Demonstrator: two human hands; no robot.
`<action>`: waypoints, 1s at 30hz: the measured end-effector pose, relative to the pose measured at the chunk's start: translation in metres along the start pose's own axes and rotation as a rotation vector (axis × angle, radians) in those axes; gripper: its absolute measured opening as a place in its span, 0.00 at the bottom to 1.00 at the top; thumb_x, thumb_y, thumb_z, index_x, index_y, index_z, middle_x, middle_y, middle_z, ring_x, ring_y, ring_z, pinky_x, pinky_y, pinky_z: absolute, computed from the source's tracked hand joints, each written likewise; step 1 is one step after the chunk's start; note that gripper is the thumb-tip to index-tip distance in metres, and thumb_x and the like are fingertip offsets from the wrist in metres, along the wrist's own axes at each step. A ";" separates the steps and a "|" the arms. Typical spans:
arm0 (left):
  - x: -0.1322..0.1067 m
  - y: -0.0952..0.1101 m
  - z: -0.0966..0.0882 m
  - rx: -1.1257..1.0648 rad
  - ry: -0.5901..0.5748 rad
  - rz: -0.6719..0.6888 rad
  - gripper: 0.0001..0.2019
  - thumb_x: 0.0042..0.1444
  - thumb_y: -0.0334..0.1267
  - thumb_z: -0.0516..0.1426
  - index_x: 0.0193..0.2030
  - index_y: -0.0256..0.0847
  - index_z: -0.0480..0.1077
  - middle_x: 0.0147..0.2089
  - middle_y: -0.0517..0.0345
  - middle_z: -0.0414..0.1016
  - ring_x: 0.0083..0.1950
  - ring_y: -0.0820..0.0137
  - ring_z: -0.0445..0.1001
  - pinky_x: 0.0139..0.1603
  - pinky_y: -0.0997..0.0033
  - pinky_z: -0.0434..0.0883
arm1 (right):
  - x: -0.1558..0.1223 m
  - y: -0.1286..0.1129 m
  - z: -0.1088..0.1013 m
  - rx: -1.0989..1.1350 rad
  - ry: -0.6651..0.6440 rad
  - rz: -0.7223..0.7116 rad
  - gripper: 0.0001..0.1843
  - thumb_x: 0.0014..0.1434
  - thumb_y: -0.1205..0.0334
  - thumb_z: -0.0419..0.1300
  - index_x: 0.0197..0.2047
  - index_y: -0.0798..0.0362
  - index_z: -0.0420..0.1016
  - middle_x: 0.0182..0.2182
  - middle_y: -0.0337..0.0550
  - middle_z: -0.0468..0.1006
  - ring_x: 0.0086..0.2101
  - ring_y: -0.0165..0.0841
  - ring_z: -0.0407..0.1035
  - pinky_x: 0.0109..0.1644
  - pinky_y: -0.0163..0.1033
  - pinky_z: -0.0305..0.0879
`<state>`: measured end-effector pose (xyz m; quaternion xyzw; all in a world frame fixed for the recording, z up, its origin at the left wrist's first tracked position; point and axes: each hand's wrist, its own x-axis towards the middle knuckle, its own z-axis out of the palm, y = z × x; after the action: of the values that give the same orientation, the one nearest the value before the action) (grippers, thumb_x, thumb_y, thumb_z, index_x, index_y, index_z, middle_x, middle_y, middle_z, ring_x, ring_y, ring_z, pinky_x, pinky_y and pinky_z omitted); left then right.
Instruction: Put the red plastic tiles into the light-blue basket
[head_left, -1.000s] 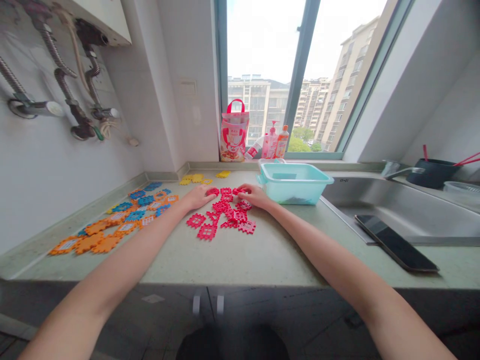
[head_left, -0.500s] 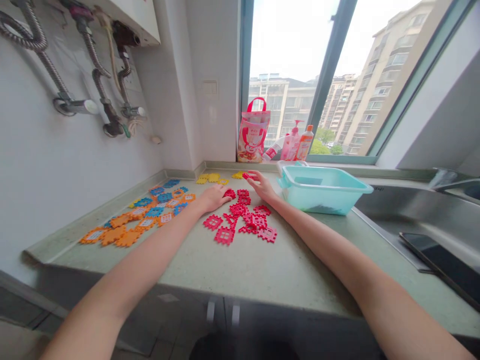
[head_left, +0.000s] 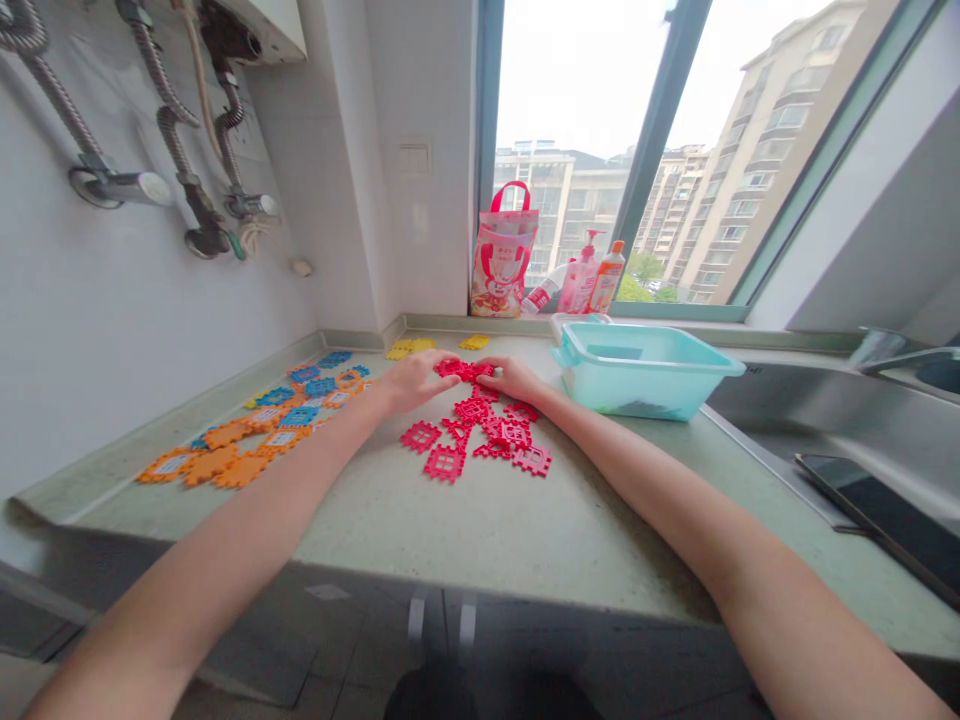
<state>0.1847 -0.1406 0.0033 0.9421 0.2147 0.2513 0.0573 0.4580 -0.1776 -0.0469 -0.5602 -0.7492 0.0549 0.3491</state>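
Both my hands are at the far end of a loose pile of red plastic interlocking tiles (head_left: pixel 474 410), some with window-like cut-outs. My left hand (head_left: pixel 412 382) has its thumb and fingers around a red tile (head_left: pixel 448 368) at the pile's left. From the right, my right hand (head_left: pixel 516 380) grips another red tile (head_left: pixel 480 371) by its edge. The two tiles meet or overlap between my hands; whether they are joined I cannot tell. Nearer me, several red tiles lie flat, among them a square one (head_left: pixel 444 463).
Orange tiles (head_left: pixel 241 471) and blue tiles (head_left: pixel 301 415) lie mixed at left, with yellow tiles (head_left: pixel 409 348) behind my left hand. A turquoise plastic tub (head_left: pixel 637 390) stands right of my right hand. Beyond it are the steel sink (head_left: pixel 780 420) and a phone (head_left: pixel 862 500).
My right hand has come down and left with its red tile, closer to my left hand. My left hand has lifted its red tile slightly toward it. The view has shifted a little.
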 end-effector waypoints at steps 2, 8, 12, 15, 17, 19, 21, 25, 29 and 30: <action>-0.002 0.013 -0.002 -0.070 0.040 0.027 0.26 0.68 0.56 0.56 0.64 0.43 0.73 0.62 0.50 0.79 0.61 0.60 0.77 0.65 0.61 0.70 | -0.001 0.000 0.000 -0.007 0.005 0.002 0.18 0.64 0.58 0.67 0.57 0.43 0.84 0.53 0.39 0.86 0.51 0.39 0.80 0.63 0.44 0.71; -0.001 0.029 0.012 -0.001 -0.201 0.026 0.30 0.59 0.62 0.63 0.62 0.47 0.79 0.56 0.51 0.84 0.54 0.58 0.80 0.59 0.63 0.73 | -0.001 -0.004 -0.001 -0.030 -0.005 -0.018 0.18 0.65 0.58 0.67 0.57 0.43 0.84 0.56 0.38 0.85 0.56 0.40 0.79 0.66 0.44 0.70; -0.001 0.026 0.013 -0.021 -0.222 -0.046 0.32 0.56 0.65 0.64 0.61 0.50 0.81 0.51 0.54 0.86 0.49 0.59 0.82 0.54 0.66 0.74 | -0.001 -0.005 -0.003 -0.042 -0.016 -0.040 0.17 0.65 0.58 0.66 0.56 0.43 0.85 0.55 0.38 0.85 0.55 0.41 0.79 0.65 0.44 0.71; -0.002 0.029 0.011 -0.055 -0.225 -0.084 0.33 0.52 0.65 0.66 0.61 0.50 0.81 0.46 0.55 0.87 0.47 0.60 0.82 0.50 0.67 0.74 | -0.001 -0.003 -0.002 -0.025 -0.009 -0.022 0.18 0.65 0.57 0.66 0.58 0.44 0.85 0.55 0.39 0.85 0.54 0.41 0.80 0.66 0.44 0.70; -0.002 0.032 0.011 -0.059 -0.219 -0.095 0.32 0.52 0.63 0.67 0.60 0.49 0.81 0.43 0.56 0.87 0.43 0.61 0.81 0.48 0.66 0.74 | 0.000 0.001 0.000 -0.003 0.012 0.005 0.21 0.64 0.57 0.67 0.60 0.45 0.83 0.56 0.41 0.84 0.54 0.42 0.79 0.65 0.45 0.70; -0.003 0.033 0.011 -0.049 -0.199 -0.089 0.30 0.53 0.62 0.67 0.58 0.49 0.82 0.43 0.55 0.87 0.42 0.61 0.81 0.49 0.65 0.74 | 0.001 0.005 0.001 0.027 0.032 0.018 0.24 0.64 0.56 0.67 0.63 0.46 0.81 0.58 0.42 0.83 0.53 0.41 0.80 0.64 0.45 0.72; -0.003 0.030 0.010 -0.023 -0.141 -0.075 0.29 0.52 0.60 0.67 0.57 0.49 0.83 0.44 0.53 0.86 0.43 0.61 0.81 0.50 0.64 0.74 | 0.003 0.008 0.001 0.073 0.054 0.001 0.23 0.65 0.56 0.65 0.62 0.45 0.81 0.58 0.41 0.83 0.53 0.39 0.80 0.62 0.44 0.73; -0.003 0.011 0.001 0.079 0.090 -0.126 0.29 0.51 0.61 0.67 0.56 0.50 0.84 0.43 0.50 0.84 0.43 0.60 0.80 0.53 0.60 0.75 | 0.003 0.007 0.002 0.120 0.032 -0.061 0.19 0.65 0.55 0.65 0.58 0.44 0.83 0.56 0.38 0.84 0.55 0.38 0.78 0.63 0.43 0.72; -0.007 -0.012 -0.006 0.181 0.091 -0.208 0.29 0.52 0.63 0.66 0.55 0.50 0.84 0.45 0.49 0.85 0.47 0.56 0.80 0.56 0.58 0.75 | 0.002 0.007 0.003 0.032 0.003 0.029 0.17 0.62 0.53 0.69 0.54 0.44 0.86 0.52 0.39 0.86 0.52 0.39 0.80 0.63 0.43 0.71; -0.008 -0.016 -0.006 0.184 0.037 -0.223 0.29 0.52 0.62 0.66 0.55 0.49 0.84 0.45 0.50 0.85 0.48 0.55 0.81 0.56 0.58 0.75 | 0.003 0.008 0.003 0.021 0.025 0.068 0.16 0.62 0.53 0.69 0.53 0.44 0.86 0.52 0.39 0.86 0.51 0.40 0.80 0.63 0.44 0.71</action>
<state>0.1694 -0.1301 0.0018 0.9088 0.3413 0.2398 -0.0055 0.4622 -0.1716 -0.0514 -0.5824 -0.7246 0.0678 0.3623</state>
